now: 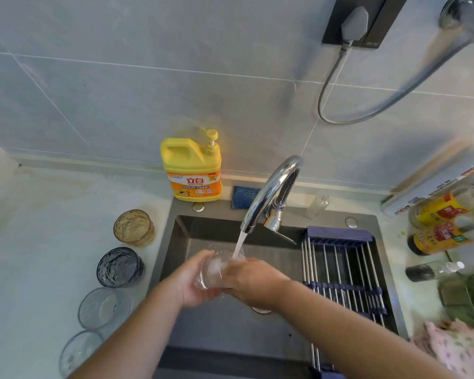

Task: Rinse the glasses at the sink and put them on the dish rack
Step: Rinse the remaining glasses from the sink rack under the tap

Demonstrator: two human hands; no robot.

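Observation:
Over the dark sink (pixel 219 321) I hold a clear glass (pixel 212 270) tilted under the water stream from the chrome faucet (pixel 271 192). My left hand (pixel 192 283) grips its base side and my right hand (pixel 253 283) wraps its mouth side. On the counter to the left stand an amber glass (pixel 134 227), a dark blue glass (pixel 120 267) and two clear glasses (pixel 104 307) (pixel 80 351). The dish rack (pixel 342 272), steel rods with blue bars, spans the sink's right part and holds nothing.
A yellow detergent bottle (pixel 192 168) and a blue cloth (pixel 244 196) sit behind the sink. Sauce bottles (pixel 441 239) and a foil roll (pixel 435 181) crowd the right counter, with a pink cloth (pixel 457 348) near the front. A grey cable (pixel 367 110) hangs on the tiled wall.

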